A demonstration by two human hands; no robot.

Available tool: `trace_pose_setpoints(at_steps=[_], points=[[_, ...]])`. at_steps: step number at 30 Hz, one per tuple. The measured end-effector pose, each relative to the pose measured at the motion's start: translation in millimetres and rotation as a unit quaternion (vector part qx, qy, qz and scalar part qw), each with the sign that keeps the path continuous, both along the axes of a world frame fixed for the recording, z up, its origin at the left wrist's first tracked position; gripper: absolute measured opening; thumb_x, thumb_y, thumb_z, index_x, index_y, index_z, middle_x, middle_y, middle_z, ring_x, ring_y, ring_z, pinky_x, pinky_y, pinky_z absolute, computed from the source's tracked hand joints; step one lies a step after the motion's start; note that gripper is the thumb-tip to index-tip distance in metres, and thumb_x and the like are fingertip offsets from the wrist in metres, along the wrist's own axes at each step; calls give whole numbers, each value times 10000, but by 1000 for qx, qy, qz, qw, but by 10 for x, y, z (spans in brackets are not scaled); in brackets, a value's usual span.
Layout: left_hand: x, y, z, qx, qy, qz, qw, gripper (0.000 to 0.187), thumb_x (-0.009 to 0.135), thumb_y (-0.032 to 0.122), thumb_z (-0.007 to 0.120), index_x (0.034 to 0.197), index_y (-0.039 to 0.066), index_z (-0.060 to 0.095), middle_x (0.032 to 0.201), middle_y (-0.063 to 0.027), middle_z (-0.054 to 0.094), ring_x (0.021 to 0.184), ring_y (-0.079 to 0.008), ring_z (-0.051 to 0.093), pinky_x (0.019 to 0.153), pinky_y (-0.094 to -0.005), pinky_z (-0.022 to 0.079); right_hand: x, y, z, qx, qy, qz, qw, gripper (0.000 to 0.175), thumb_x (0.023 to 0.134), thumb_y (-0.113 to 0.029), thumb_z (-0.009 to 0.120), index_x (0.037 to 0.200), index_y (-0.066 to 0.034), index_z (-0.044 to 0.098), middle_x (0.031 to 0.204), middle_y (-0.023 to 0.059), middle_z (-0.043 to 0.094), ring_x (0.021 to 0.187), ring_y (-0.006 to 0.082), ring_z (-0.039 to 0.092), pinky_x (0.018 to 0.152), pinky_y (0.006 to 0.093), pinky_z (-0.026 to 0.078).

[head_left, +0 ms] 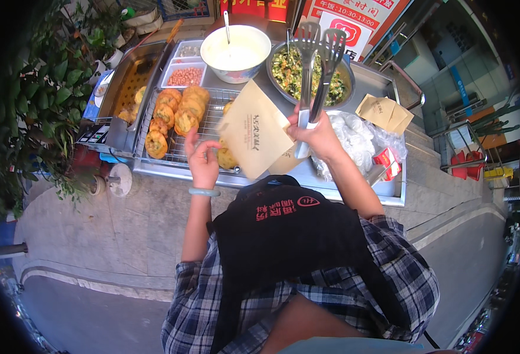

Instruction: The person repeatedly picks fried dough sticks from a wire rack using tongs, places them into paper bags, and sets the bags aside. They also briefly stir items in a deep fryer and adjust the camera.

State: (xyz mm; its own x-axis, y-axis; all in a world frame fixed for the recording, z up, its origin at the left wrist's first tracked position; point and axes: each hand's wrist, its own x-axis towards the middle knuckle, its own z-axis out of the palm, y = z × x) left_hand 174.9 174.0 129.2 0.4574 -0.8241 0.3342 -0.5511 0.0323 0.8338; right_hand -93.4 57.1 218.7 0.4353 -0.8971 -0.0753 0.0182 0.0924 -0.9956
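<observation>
My right hand grips a pair of metal tongs, their slotted ends pointing up and away, and also pinches the edge of a brown paper bag that bears writing. My left hand, with a pale bangle at the wrist, is near the bag's left side, fingers apart and holding nothing. Just beyond it, golden fried cakes lie in rows on a wire rack. More fried cakes are partly hidden behind the bag. Another paper bag lies beneath the held one.
Behind the rack stand a bowl of pale batter, a tray of peanuts and a metal bowl of chopped vegetables. An oil fryer is at left. Plastic bags, a red-and-white box and paper bags lie at right.
</observation>
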Motion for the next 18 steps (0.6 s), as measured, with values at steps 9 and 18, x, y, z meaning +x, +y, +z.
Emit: trace_pose_setpoints(at_steps=[9, 18], points=[[-225, -197, 1086, -104, -318, -282, 899, 458, 737, 190, 837, 1175, 222, 705, 1394, -68, 554, 1399, -338, 429, 1143, -519, 286, 137, -240, 479, -74, 64, 268, 958, 560, 747, 20, 824, 1217, -34, 524, 934, 67, 670, 922, 145, 677, 812, 302, 545], [-300, -13, 662, -11, -108, -355, 929, 499, 783, 151, 828, 1260, 158, 681, 1035, -83, 663, 1004, -295, 643, 867, -360, 522, 248, -285, 261, 29, 52, 225, 973, 554, 699, -18, 827, 1169, -61, 538, 909, 83, 703, 840, 149, 674, 774, 294, 509]])
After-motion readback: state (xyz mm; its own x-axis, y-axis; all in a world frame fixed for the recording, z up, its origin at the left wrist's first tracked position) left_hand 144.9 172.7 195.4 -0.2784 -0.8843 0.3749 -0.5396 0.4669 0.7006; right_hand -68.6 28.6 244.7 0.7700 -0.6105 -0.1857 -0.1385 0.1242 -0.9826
